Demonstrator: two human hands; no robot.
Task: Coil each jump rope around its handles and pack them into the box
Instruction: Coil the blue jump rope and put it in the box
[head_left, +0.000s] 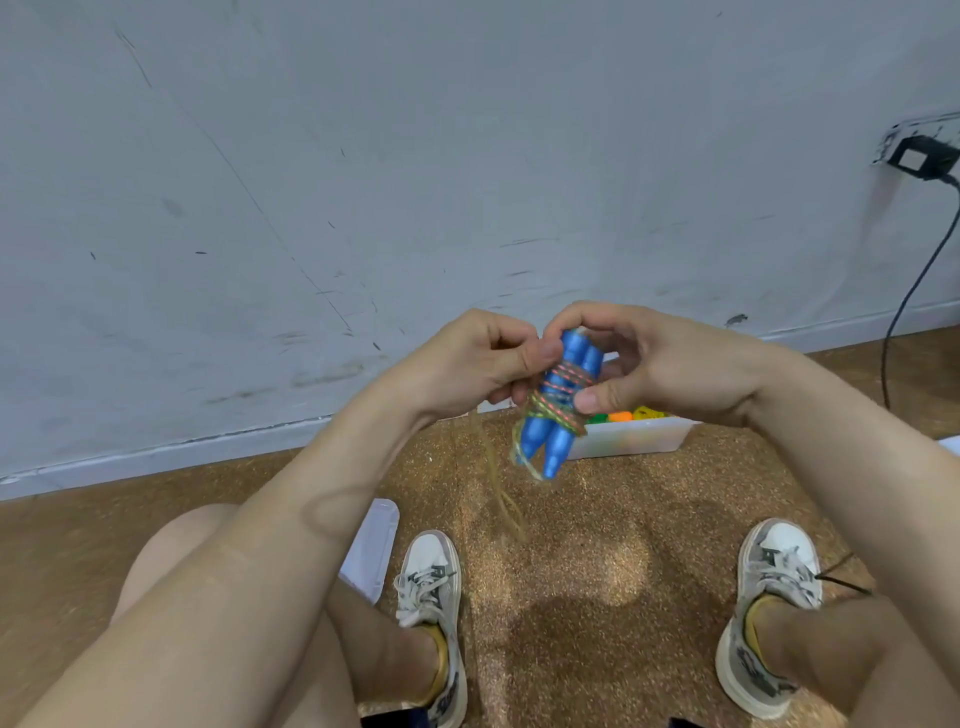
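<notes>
Because my right hand (652, 361) overlaps it, the translucent white plastic box (641, 441), centre-right of frame, is half hidden; its contents read only as orange, green and yellow blobs. At centre, that hand curls round two glossy blue tapered plastic handles (556, 441). My left hand (480, 361) pinches the braided multicoloured rope (563, 375) coiled round them. Hanging tail: motion-blurred.

A scuffed grey wall (363, 156) meets a speckled brown floor (597, 519) along a pale skirting board (156, 462). At upper right a black plug (922, 156) sits in a socket, its cable (904, 301) hanging down. Two grey-white sneakers (431, 571) rest on the floor, well apart.
</notes>
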